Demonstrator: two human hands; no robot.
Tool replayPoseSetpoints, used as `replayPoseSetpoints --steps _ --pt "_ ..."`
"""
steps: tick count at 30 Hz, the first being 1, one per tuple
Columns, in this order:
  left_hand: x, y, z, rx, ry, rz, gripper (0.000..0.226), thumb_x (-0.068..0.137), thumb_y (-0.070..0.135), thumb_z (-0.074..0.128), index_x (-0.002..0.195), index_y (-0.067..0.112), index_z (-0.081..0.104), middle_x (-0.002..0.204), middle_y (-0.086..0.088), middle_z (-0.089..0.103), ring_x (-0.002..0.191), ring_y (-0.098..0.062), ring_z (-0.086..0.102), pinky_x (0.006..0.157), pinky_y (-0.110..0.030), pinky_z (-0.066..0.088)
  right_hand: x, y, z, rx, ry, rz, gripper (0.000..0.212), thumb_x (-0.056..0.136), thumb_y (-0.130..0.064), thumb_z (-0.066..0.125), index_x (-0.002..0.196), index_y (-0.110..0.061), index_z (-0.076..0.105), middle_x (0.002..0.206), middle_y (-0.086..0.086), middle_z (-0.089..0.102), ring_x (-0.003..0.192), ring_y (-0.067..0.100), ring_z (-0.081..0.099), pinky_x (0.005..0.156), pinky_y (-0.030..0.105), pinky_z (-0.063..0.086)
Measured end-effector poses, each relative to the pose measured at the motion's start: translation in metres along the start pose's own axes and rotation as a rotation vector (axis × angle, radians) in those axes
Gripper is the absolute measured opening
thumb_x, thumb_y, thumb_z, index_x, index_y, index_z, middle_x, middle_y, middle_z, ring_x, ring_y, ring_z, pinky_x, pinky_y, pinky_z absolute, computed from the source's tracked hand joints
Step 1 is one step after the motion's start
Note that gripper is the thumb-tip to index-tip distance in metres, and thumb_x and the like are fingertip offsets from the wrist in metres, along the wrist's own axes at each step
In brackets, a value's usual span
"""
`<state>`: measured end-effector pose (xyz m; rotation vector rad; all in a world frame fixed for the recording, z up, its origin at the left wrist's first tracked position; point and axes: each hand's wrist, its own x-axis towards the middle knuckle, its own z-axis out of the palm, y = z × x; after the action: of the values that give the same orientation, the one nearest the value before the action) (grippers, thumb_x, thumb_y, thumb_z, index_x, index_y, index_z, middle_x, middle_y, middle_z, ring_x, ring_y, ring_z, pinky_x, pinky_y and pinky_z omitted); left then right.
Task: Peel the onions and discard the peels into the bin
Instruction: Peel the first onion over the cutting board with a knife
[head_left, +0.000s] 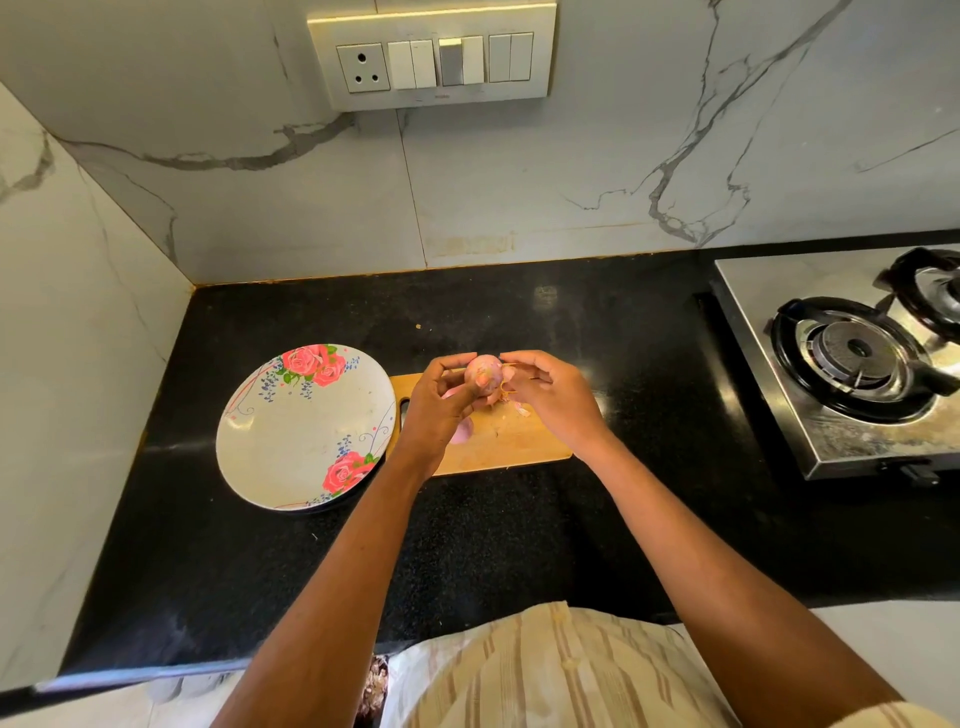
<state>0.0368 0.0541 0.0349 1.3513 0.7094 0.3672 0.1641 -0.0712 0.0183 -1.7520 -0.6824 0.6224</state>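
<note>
Above the wooden cutting board (498, 441), your left hand (439, 402) grips the onion (483, 373), fingers curled round it; your right hand (550, 397) pinches its peel beside the floral plate (291, 441).

A rectangular wooden chopping board (498, 436) is lying at the middle of the black stone worktop (519, 530), with a round white plate printed with roses (304, 423) sitting just left of it, their edges touching. Above the board, the left hand (441, 402) and the right hand (550, 397) are holding a small pinkish peeled onion (483, 371) between them. A steel gas stove (852, 358) is standing well to the right, and a switch panel (431, 54) is hanging on the marble wall (519, 182) behind
</note>
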Motion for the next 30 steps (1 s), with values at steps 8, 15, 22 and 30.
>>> replayPoseSetpoints --steps 8,15,22,30 --pt "0.0001 0.0053 0.002 0.053 -0.005 0.023 0.032 0.093 0.022 0.072 0.121 0.028 0.056 0.114 0.012 0.063 0.107 -0.01 0.064 0.072 -0.014 0.056 -0.0021 -0.0054 0.001 -0.226 0.084 -0.162 0.018 0.096 -0.029 0.07 0.112 -0.023 0.076 0.099 -0.017 0.074 0.095 0.0 0.07 0.083 0.027 0.06" --pt "-0.003 0.0055 0.0031 0.053 -0.03 0.021 0.03 0.094 0.02 0.069 0.119 0.03 0.056 0.113 0.013 0.063 0.1 -0.004 0.065 0.069 -0.01 0.053 -0.0017 -0.0041 -0.0001 -0.279 0.153 -0.176 0.009 0.097 -0.021 0.068 0.103 -0.021 0.076 0.089 -0.018 0.071 0.086 -0.003 0.069 0.073 0.014 0.056" --pt "-0.0011 0.007 0.002 0.017 -0.016 0.01 0.03 0.093 0.02 0.071 0.118 0.029 0.059 0.113 0.01 0.066 0.092 0.001 0.071 0.071 -0.015 0.055 -0.0034 -0.009 -0.0018 -0.23 0.07 -0.16 0.02 0.096 -0.033 0.07 0.113 -0.025 0.074 0.099 -0.021 0.071 0.096 -0.008 0.066 0.081 0.013 0.054" --pt "-0.0005 0.0058 0.0009 0.065 -0.023 0.016 0.03 0.096 0.019 0.068 0.122 0.028 0.056 0.113 0.011 0.064 0.1 -0.005 0.065 0.071 -0.012 0.054 -0.002 -0.007 -0.0027 -0.316 0.106 -0.177 0.011 0.096 -0.026 0.07 0.104 -0.02 0.075 0.09 -0.016 0.072 0.085 -0.003 0.069 0.071 0.012 0.054"
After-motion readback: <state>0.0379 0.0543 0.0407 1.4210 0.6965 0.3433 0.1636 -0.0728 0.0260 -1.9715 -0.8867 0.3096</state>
